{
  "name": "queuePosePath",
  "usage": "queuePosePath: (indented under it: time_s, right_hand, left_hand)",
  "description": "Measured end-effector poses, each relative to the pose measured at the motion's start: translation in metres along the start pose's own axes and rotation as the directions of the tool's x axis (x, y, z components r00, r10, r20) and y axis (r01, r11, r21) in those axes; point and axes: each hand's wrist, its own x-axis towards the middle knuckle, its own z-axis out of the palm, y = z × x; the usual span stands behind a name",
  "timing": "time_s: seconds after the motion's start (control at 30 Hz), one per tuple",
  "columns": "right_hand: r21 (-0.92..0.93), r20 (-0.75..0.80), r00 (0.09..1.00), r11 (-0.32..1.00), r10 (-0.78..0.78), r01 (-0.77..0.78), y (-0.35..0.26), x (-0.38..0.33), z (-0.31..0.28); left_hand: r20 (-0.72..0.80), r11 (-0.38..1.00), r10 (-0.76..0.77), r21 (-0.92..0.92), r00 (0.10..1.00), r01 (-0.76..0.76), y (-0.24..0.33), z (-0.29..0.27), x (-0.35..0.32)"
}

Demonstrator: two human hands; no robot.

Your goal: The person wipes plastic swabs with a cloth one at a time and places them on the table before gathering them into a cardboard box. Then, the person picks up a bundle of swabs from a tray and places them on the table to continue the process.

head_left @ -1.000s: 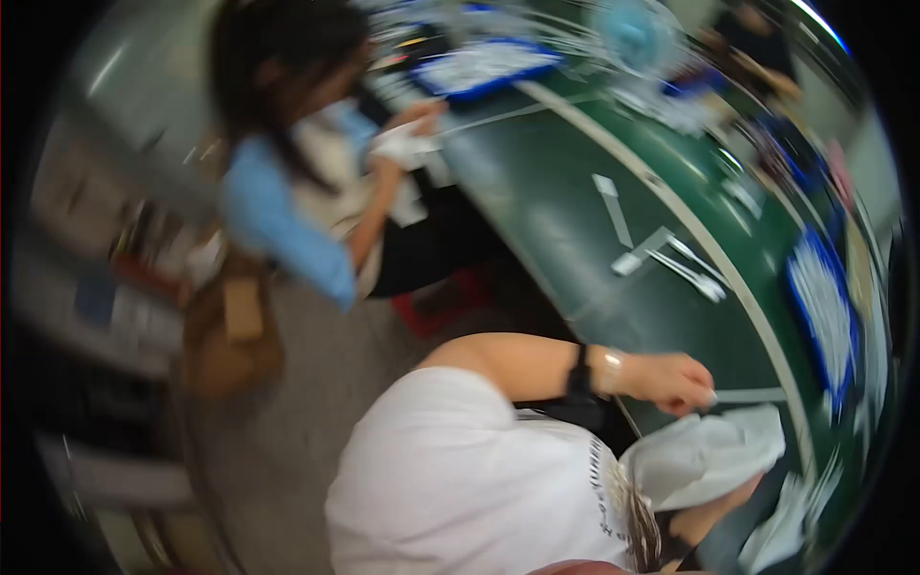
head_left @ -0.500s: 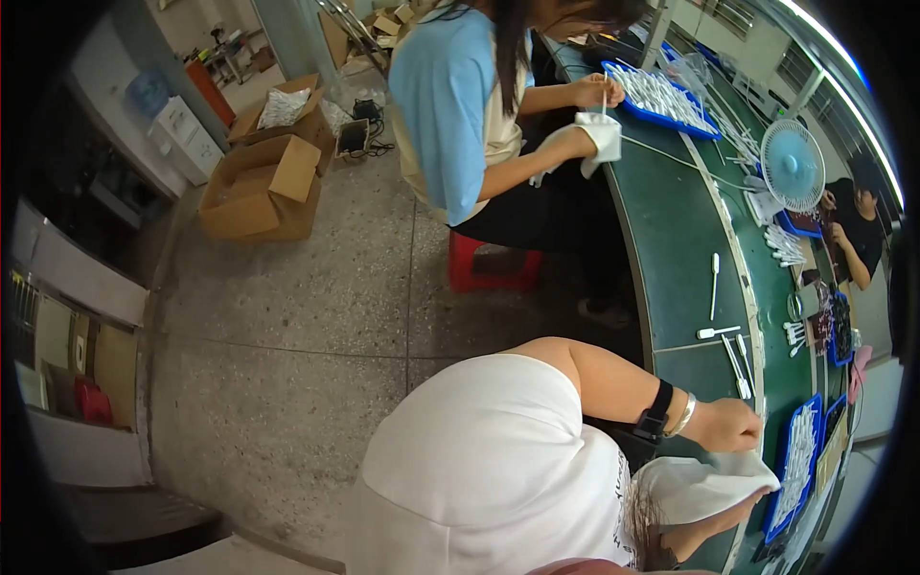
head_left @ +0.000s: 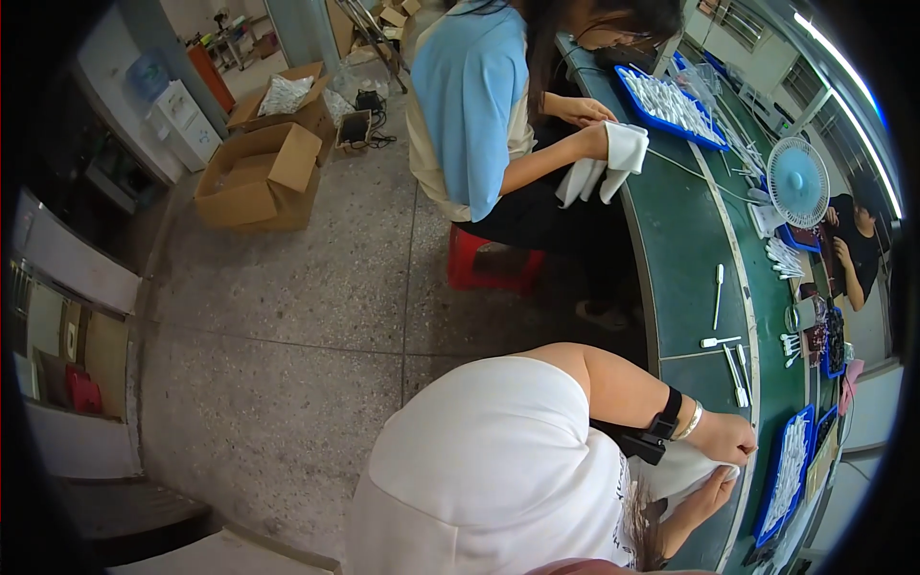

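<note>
We hold the white cloth (head_left: 674,468) by the green table (head_left: 685,297), our right hand (head_left: 706,494) pinching its edge, probably for steadiness; our left hand (head_left: 725,438) curls just beside, its grip hidden.

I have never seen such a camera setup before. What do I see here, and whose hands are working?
No machine is used: a person works with two bare hands. A wide camera on that person's head looks down, so straight edges bend. The right hand holds a white cloth; the left hand, with a bracelet, is close beside it, and whether it grips anything is hidden. On the green bench lie four slender white pieces, loose, near a blue tray full of similar-looking ones. A co-worker sits alongside.
</note>
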Motion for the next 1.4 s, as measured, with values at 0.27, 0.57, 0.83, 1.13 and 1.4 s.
queuePosePath:
  time_s: [0.27, 0.57, 0.83, 1.13, 1.4]
  right_hand:
    - [0.157, 0.059, 0.992, 0.980, 0.115, -0.123, -0.016, -0.020, 0.001]
    - [0.383, 0.043, 0.985, 0.908, 0.167, -0.171, -0.008, -0.031, 0.001]
    - [0.425, -0.061, 0.958, 0.875, 0.282, -0.230, -0.004, -0.045, 0.002]
    - [0.139, -0.385, 0.917, 0.989, 0.099, -0.049, 0.021, -0.030, 0.019]
    - [-0.199, -0.495, 0.868, 0.976, -0.022, -0.089, 0.015, -0.027, -0.004]
  left_hand:
    - [-0.027, 0.903, -0.123, -0.417, 0.992, 0.100, 0.015, -0.004, -0.001]
    - [0.282, 0.877, -0.116, -0.422, 0.953, 0.231, 0.009, 0.002, -0.009]
    - [-0.144, 0.934, -0.174, -0.337, 0.974, 0.117, 0.001, 0.004, -0.015]
    - [0.104, 0.987, 0.122, 0.093, 0.987, -0.132, -0.007, 0.016, -0.031]
    - [0.400, 0.885, 0.244, 0.280, 0.883, -0.372, -0.009, 0.043, -0.019]
